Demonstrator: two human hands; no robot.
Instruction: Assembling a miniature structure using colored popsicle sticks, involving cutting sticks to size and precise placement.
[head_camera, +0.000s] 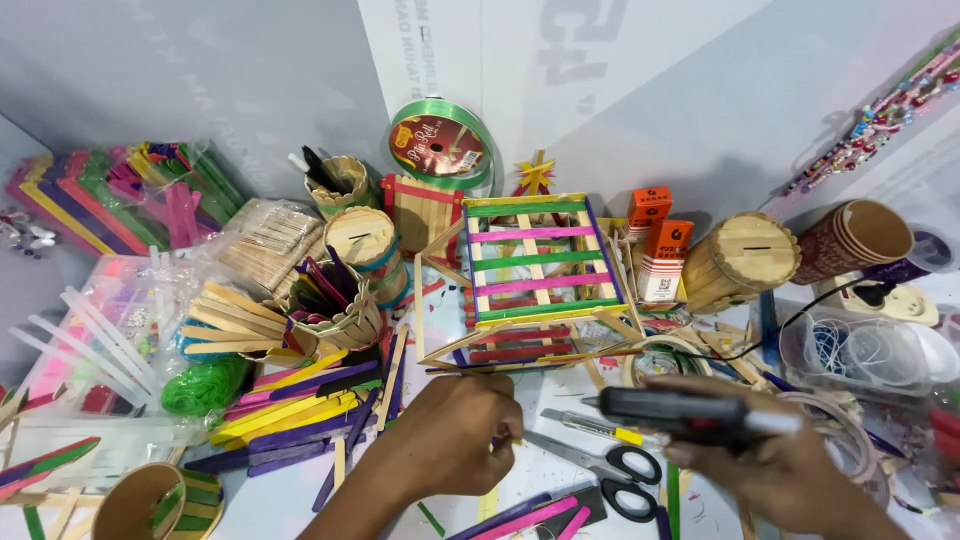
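My left hand (450, 435) is closed in front of a small house model (530, 275) built from plain and coloured craft sticks; it seems to pinch a small stick near its fingertips, mostly hidden. My right hand (770, 465) grips a black glue gun (690, 415) lying sideways, nozzle pointing left toward the left hand. Black-handled scissors (615, 470) lie on the table between both hands.
Loose coloured craft sticks (300, 400) are piled left. Stick-built cups (345, 305) and round boxes (745, 260) stand behind. A green ribbon spool (440, 145), orange glue boxes (665, 255), paper cups (855, 235), a clear wire tub (860, 350) and glue-stick bags (90, 340) crowd the table.
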